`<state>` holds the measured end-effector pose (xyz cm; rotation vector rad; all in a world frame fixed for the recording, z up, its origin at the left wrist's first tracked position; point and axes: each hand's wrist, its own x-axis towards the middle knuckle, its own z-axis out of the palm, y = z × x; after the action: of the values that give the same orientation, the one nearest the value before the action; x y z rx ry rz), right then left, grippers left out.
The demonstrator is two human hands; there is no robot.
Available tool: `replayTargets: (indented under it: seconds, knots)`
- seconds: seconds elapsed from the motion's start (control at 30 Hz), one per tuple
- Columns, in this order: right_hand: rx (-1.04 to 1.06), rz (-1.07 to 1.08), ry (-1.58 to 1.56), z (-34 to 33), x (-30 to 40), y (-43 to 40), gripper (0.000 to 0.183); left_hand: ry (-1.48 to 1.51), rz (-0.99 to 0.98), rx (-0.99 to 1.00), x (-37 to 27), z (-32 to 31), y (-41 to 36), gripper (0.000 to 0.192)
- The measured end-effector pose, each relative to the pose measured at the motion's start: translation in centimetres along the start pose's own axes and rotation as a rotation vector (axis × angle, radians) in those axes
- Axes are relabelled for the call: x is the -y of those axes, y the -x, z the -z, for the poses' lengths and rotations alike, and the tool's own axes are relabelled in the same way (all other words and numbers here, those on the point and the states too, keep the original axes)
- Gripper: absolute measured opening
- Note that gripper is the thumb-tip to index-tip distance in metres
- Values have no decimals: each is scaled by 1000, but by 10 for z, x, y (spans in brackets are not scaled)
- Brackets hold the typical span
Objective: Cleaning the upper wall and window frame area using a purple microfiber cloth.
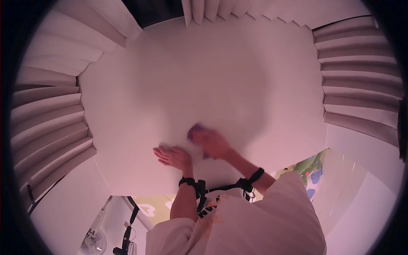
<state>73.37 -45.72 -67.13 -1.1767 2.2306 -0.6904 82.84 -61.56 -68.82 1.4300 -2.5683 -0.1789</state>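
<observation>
My right hand point(213, 142) is over the white tabletop point(204, 79), blurred by motion. It grips a small purple object point(195, 131), perhaps a cloth or sponge; blur and my fingers hide most of it. To its left, near the front edge, my left hand point(173, 157) rests on the tabletop with fingers extended and nothing held. A tiny dark speck point(198, 153) lies on the surface between the two hands. Both wrists wear black straps with small devices attached.
Pleated pale curtains point(360, 67) border the table on the right, with more pleated curtains point(51, 118) on the left and others along the far edge. A fan point(93, 242) and a black stand point(129, 229) are at lower left. Patterned fabric point(307, 172) shows at lower right.
</observation>
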Motion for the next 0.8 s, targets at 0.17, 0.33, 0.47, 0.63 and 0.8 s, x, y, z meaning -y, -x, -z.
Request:
replayTargets:
  seconds: [0.17, 0.33, 0.47, 0.63, 0.8]
  knots:
    - [-728, -272, 205, 97, -99, -79, 55, -3, 18, -8, 15, -1, 0, 58]
    - [-715, -156, 337, 120, -87, -181, 56, 79, -13, 59, -11, -1, 12, 54]
    - [-437, 121, 337, 23, 34, -212, 55, 70, 20, 39, 0, -7, 10, 53]
    - [-327, 196, 267, -20, 89, -205, 53, 281, -150, 23, 45, -2, 6, 54]
    - [-419, 27, 385, -16, 72, -217, 52, 569, -274, 214, 146, 25, -68, 49]
